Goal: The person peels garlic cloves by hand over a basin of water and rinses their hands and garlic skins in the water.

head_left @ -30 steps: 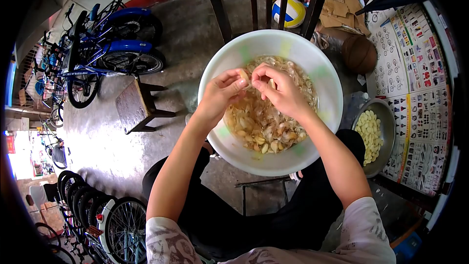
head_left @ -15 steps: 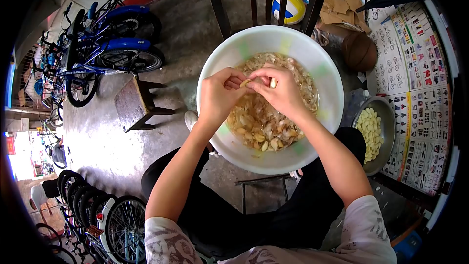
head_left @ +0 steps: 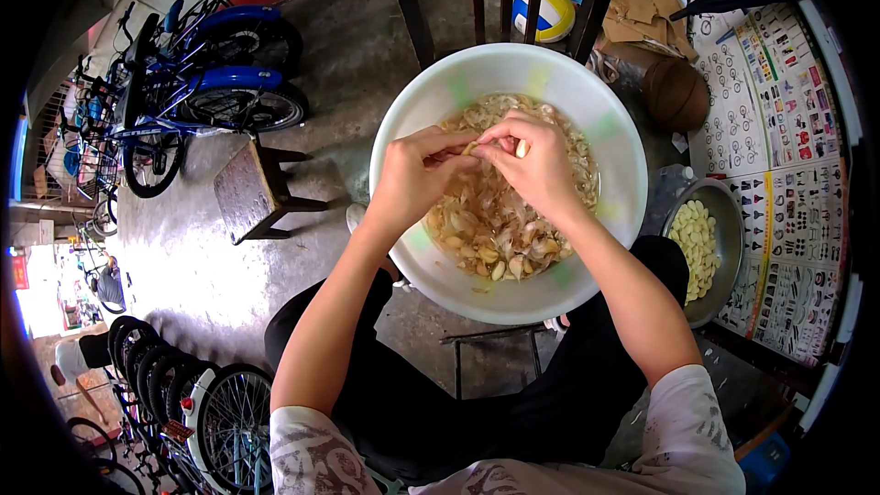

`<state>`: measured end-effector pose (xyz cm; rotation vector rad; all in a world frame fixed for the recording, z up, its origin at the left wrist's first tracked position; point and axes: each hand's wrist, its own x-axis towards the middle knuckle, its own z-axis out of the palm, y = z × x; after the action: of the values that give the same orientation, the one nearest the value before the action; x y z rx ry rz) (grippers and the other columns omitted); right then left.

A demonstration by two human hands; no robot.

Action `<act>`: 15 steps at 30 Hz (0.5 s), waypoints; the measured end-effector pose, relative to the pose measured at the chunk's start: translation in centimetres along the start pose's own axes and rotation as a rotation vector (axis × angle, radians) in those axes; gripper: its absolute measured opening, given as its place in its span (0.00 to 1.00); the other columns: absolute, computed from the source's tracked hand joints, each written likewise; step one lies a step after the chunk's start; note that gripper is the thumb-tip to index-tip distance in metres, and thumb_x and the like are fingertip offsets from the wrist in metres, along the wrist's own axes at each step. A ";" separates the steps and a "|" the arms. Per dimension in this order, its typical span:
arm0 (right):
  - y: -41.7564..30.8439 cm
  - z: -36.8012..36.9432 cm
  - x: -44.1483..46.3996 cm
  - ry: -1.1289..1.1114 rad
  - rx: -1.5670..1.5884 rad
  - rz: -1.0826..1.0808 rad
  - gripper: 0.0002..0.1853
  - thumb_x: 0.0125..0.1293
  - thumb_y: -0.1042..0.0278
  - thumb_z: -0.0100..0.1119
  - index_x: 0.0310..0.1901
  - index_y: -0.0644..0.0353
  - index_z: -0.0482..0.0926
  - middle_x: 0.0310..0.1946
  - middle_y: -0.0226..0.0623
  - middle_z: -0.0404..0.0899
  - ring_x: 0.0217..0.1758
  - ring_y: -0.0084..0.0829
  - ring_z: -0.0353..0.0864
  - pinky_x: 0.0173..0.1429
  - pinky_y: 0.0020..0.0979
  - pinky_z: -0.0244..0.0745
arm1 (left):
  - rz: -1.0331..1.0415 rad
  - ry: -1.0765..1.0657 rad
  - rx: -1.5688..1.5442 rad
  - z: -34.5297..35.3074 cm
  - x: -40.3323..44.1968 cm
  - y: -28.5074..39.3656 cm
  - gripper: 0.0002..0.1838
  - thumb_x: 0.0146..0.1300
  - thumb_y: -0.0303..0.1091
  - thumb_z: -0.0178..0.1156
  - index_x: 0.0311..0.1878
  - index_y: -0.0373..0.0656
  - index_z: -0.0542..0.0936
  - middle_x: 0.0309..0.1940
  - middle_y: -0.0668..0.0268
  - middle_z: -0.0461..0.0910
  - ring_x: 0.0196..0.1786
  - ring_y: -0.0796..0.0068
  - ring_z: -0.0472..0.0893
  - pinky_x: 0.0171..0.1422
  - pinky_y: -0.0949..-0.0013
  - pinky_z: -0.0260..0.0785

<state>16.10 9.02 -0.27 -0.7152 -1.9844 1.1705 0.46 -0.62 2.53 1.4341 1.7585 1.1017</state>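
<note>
A white basin point(head_left: 403, 280) sits in front of me, holding water, loose garlic skins point(head_left: 500, 206) and unpeeled cloves point(head_left: 486, 254). Above the water my left hand point(head_left: 411, 174) pinches a yellowish garlic clove point(head_left: 469, 148) at its fingertips. My right hand point(head_left: 536, 165) meets it there, its thumb and fingers closed on the same clove. A pale peeled clove point(head_left: 522, 148) is also tucked in the right hand's fingers. To the right, a metal bowl point(head_left: 731, 243) contains many peeled cloves point(head_left: 694, 247).
A dark wooden chair point(head_left: 403, 0) stands behind the basin, and a wooden stool point(head_left: 247, 188) to the left. Blue bicycles point(head_left: 229, 82) and a row of wheels line the left side. A volleyball point(head_left: 550, 16), basketball point(head_left: 676, 93) and cardboard point(head_left: 642, 14) lie beyond.
Both hands stay together over the basin and have shifted only slightly. The fingers have moved a little around the garlic clove, and the peeled clove in the right hand shows more.
</note>
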 end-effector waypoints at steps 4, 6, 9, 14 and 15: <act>-0.3 0.0 -0.1 -0.001 -0.007 -0.033 0.06 0.52 0.80 0.72 0.31 0.65 0.83 0.22 0.32 0.72 0.23 0.23 0.69 0.29 0.28 0.65 | -0.008 -0.031 0.016 -0.4 0.0 -0.4 0.15 0.55 0.24 0.70 0.48 0.36 0.85 0.35 0.58 0.85 0.33 0.76 0.82 0.42 0.72 0.76; -0.6 -0.1 -0.1 -0.034 -0.040 -0.042 0.05 0.55 0.80 0.70 0.31 0.66 0.82 0.23 0.33 0.74 0.24 0.25 0.71 0.30 0.28 0.67 | -0.091 -0.043 0.014 -0.3 -0.1 -0.6 0.15 0.56 0.24 0.70 0.47 0.36 0.86 0.34 0.60 0.85 0.33 0.77 0.82 0.42 0.72 0.76; -0.8 -0.2 0.1 -0.100 -0.054 -0.049 0.05 0.58 0.78 0.67 0.33 0.66 0.80 0.23 0.33 0.75 0.26 0.25 0.73 0.33 0.28 0.68 | -0.137 -0.040 -0.070 -0.3 -0.1 -1.0 0.14 0.58 0.26 0.70 0.48 0.34 0.85 0.32 0.63 0.85 0.33 0.79 0.81 0.42 0.73 0.76; -0.6 -0.4 0.4 -0.157 0.097 0.032 0.06 0.62 0.75 0.65 0.36 0.65 0.77 0.28 0.32 0.76 0.32 0.25 0.75 0.40 0.28 0.70 | -0.337 -0.120 -0.420 -0.8 -0.1 -0.1 0.16 0.67 0.30 0.64 0.54 0.31 0.80 0.42 0.65 0.81 0.41 0.81 0.81 0.50 0.73 0.75; -0.5 -0.5 0.5 -0.170 0.154 0.027 0.06 0.63 0.74 0.64 0.36 0.65 0.77 0.31 0.33 0.77 0.35 0.25 0.75 0.43 0.28 0.71 | -0.401 -0.108 -0.534 -0.7 -0.2 0.0 0.16 0.69 0.31 0.62 0.56 0.32 0.78 0.44 0.66 0.81 0.43 0.81 0.81 0.52 0.74 0.74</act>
<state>16.16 9.46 0.55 -0.5821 -2.0002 1.4233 -0.14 -0.95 2.85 0.7641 1.4407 1.1327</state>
